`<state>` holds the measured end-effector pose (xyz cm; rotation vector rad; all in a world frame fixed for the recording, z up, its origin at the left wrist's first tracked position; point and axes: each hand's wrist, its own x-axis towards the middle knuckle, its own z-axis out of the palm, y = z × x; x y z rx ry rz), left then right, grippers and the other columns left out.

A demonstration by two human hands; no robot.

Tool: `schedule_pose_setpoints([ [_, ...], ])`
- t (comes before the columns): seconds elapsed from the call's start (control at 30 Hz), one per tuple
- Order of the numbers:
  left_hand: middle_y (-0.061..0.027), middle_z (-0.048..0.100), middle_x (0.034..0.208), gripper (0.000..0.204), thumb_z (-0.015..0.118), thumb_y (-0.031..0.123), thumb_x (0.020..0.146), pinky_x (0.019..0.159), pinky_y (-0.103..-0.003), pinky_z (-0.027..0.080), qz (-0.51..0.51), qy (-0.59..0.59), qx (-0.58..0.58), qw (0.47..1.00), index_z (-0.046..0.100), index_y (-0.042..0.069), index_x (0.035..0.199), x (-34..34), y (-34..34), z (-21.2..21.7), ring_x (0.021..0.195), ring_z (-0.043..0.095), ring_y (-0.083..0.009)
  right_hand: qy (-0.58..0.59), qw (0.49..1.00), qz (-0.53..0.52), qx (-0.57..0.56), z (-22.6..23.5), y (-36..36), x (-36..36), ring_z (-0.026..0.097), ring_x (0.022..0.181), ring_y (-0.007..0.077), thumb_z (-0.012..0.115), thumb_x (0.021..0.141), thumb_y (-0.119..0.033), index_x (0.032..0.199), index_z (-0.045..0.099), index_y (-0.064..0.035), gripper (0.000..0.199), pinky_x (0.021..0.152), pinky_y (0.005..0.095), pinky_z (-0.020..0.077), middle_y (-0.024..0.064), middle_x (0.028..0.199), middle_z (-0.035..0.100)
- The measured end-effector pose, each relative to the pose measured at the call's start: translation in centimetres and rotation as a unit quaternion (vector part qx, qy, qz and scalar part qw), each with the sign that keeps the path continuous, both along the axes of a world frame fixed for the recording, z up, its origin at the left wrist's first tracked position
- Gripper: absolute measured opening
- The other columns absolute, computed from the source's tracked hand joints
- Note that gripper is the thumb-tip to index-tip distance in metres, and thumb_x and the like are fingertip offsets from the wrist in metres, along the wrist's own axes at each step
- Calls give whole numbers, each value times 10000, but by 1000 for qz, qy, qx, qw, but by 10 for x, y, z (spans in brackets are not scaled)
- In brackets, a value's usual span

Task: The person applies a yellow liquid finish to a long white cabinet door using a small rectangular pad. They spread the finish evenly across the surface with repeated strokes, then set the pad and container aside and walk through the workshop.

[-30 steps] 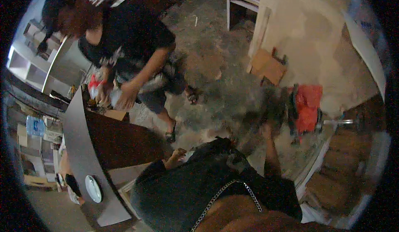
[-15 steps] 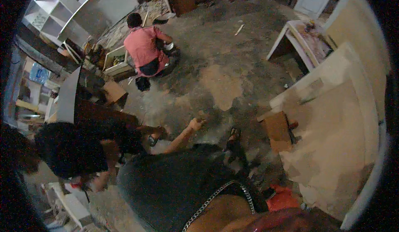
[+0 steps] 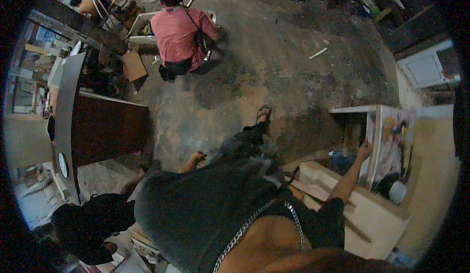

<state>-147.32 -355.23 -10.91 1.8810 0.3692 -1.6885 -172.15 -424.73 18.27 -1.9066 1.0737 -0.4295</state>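
My left hand [image 3: 197, 159] hangs beside my dark shirt, over the stained concrete floor [image 3: 223, 96]. Its fingers are loosely bent and apart, with nothing seen in them. On the other side, my right arm reaches out, and my right hand [image 3: 364, 149] is at the near edge of a white table [image 3: 374, 126]. Whether it touches the table I cannot tell; its fingers look somewhat apart and hold nothing visible. Cluttered small things lie on the tabletop. One sandalled foot [image 3: 263, 115] is stepped forward on the floor.
A co-worker in a pink shirt [image 3: 178, 35] squats ahead by an open drawer box [image 3: 143, 39]. Another person in black [image 3: 93, 224] bends at lower left. A dark brown cabinet [image 3: 110, 131] stands left, pale boards [image 3: 362, 214] lean right, and a white strip [image 3: 318, 53] lies on the floor.
My view has moved forward, bringing the squatting co-worker and the white table nearer. My right arm has come into view, stretched toward the table. The person in black now sits further back.
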Motion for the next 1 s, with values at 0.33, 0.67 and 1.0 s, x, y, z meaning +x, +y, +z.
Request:
schedule_pose_setpoints([
  [0.33, -84, 690, 902, 371, 626, 317, 951, 686, -349, 533, 142, -381, -156, 900, 622, 16, 1168, 361, -325, 136, 833, 655, -188, 200, 952, 13, 233, -137, -97, 153, 595, 584, 167, 580, 953, -215, 837, 614, -51, 203, 543, 350, 496, 70, 718, 629],
  [0.67, -72, 707, 895, 351, 634, 331, 944, 623, -333, 533, 102, -192, 57, 974, 657, 48, 1150, 555, -468, 166, 693, 659, -178, 229, 936, 128, 236, -188, -310, 492, 606, 575, 181, 546, 975, -224, 855, 617, -58, 217, 536, 366, 504, 81, 718, 631],
  [1.0, -134, 706, 925, 255, 606, 229, 869, 630, -347, 533, 288, -298, 36, 909, 698, 53, 1029, 624, -518, 104, 761, 671, -214, 193, 926, 306, 106, -77, -425, 1058, 612, 573, 168, 568, 980, -266, 933, 665, -31, 258, 473, 311, 486, 68, 750, 642],
])
